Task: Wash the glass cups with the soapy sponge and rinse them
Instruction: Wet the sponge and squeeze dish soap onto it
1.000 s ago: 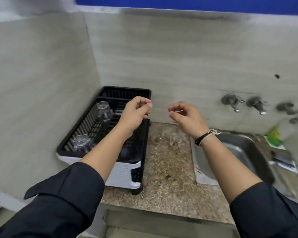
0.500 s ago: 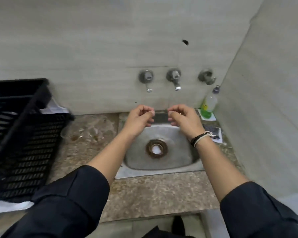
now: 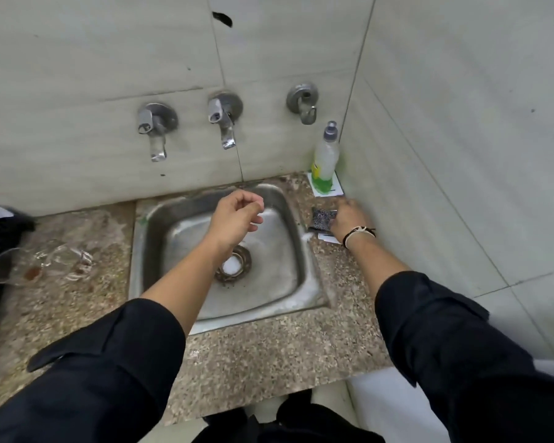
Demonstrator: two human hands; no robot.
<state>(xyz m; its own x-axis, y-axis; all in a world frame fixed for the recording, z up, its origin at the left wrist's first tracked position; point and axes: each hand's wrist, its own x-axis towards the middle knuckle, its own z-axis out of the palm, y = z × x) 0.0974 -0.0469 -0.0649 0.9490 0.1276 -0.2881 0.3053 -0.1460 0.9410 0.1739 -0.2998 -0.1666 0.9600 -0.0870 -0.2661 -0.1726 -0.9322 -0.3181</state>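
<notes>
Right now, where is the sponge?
The sponge lies on the counter right of the sink, under the right hand, below the soap bottle.

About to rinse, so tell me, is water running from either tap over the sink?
Off: no stream falls from the left tap or the middle tap, and the sink holds no pooled water.

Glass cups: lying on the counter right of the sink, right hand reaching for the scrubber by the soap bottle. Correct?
One error: the head view shows the glass cups on the counter left of the sink, not right. The right hand does reach the scrubber near the soap bottle.
</notes>
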